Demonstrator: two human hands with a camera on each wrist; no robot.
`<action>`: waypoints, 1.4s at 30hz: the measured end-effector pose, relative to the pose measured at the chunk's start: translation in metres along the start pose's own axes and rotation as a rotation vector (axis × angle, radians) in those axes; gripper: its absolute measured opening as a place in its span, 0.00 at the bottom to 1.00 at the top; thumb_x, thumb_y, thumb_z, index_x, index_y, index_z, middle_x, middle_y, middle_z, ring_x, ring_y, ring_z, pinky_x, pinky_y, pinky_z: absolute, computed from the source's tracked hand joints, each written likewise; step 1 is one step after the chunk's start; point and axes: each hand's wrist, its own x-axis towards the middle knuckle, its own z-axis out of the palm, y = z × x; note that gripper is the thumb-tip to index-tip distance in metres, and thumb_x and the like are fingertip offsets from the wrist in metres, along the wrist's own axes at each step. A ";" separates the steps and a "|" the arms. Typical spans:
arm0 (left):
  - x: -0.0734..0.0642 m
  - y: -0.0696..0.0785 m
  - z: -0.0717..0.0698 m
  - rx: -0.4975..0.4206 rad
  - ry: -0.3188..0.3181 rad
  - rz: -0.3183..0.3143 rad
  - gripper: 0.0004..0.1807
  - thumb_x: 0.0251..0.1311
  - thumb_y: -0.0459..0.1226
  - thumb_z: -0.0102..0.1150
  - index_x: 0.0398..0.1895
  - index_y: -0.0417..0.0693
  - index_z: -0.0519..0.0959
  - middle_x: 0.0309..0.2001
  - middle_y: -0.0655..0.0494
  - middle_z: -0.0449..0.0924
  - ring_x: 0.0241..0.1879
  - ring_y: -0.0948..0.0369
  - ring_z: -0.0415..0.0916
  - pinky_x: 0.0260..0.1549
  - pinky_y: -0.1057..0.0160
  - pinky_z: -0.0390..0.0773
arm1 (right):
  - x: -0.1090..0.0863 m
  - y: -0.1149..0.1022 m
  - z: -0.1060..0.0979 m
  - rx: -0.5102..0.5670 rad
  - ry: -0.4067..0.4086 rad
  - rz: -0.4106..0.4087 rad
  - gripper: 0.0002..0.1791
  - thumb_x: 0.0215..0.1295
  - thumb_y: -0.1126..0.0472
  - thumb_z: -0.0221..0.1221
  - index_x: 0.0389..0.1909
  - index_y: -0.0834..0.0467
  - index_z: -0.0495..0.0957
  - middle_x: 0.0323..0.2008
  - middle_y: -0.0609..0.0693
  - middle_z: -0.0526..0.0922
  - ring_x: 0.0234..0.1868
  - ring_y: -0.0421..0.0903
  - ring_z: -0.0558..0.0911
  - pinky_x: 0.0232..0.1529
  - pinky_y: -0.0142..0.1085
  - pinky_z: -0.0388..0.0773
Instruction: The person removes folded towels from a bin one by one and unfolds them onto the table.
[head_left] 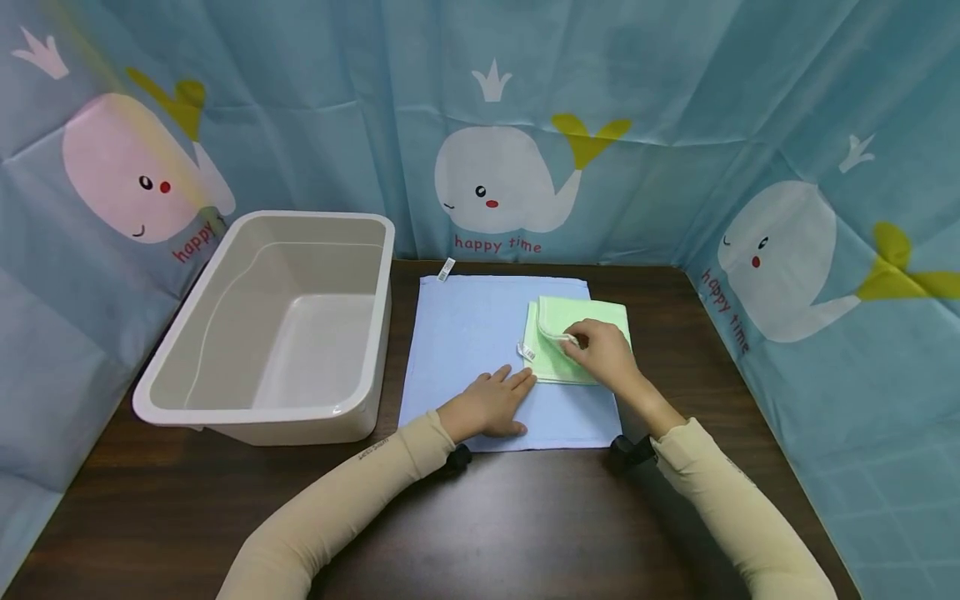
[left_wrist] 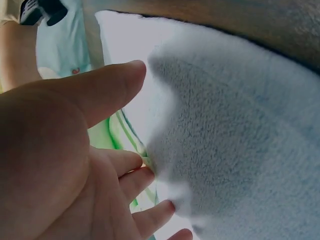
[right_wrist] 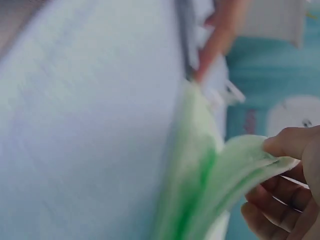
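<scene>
1. Cream sleeves (head_left: pixel 337 500) come nearest the camera, reaching up from the bottom edge of the head view over the dark table (head_left: pixel 510 525).
2. Below the centre of the frame, the left hand (head_left: pixel 491 404) grasps nothing: it lies on the blue towel (head_left: pixel 465 333), fingers straight, their tips at the lower-left corner of the green cloth (head_left: pixel 592 317).
3. Right of centre, the right hand (head_left: pixel 603 354) pinches a raised edge of that cloth, which lies folded on the towel's right half.
4. To handle this layer well, I would pinch lightly, take only the upper ply, and let the left fingertips steady the corner so the lower ply does not drag.
5. The white label (head_left: pixel 527 351) at the cloth's left edge could catch or crease; best smoothed flat.
</scene>
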 end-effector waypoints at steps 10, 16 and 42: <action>0.003 -0.001 0.002 -0.018 0.018 -0.009 0.48 0.64 0.57 0.58 0.80 0.53 0.47 0.81 0.59 0.46 0.79 0.50 0.48 0.72 0.49 0.64 | -0.014 0.048 -0.070 -0.049 0.271 0.242 0.11 0.65 0.59 0.61 0.40 0.63 0.85 0.25 0.60 0.84 0.20 0.46 0.72 0.22 0.36 0.66; 0.003 -0.001 -0.001 -0.037 0.032 -0.014 0.48 0.63 0.56 0.60 0.80 0.52 0.49 0.80 0.58 0.50 0.78 0.48 0.51 0.68 0.49 0.70 | -0.035 0.081 -0.093 -0.158 0.341 0.386 0.12 0.64 0.60 0.57 0.40 0.64 0.84 0.29 0.64 0.84 0.22 0.57 0.76 0.20 0.43 0.66; 0.006 0.000 0.000 -0.050 0.042 0.017 0.50 0.58 0.59 0.64 0.79 0.52 0.52 0.78 0.56 0.53 0.77 0.46 0.52 0.63 0.49 0.75 | -0.064 0.138 -0.096 -0.381 -0.218 0.737 0.16 0.59 0.65 0.48 0.37 0.74 0.77 0.41 0.79 0.79 0.38 0.73 0.80 0.26 0.53 0.75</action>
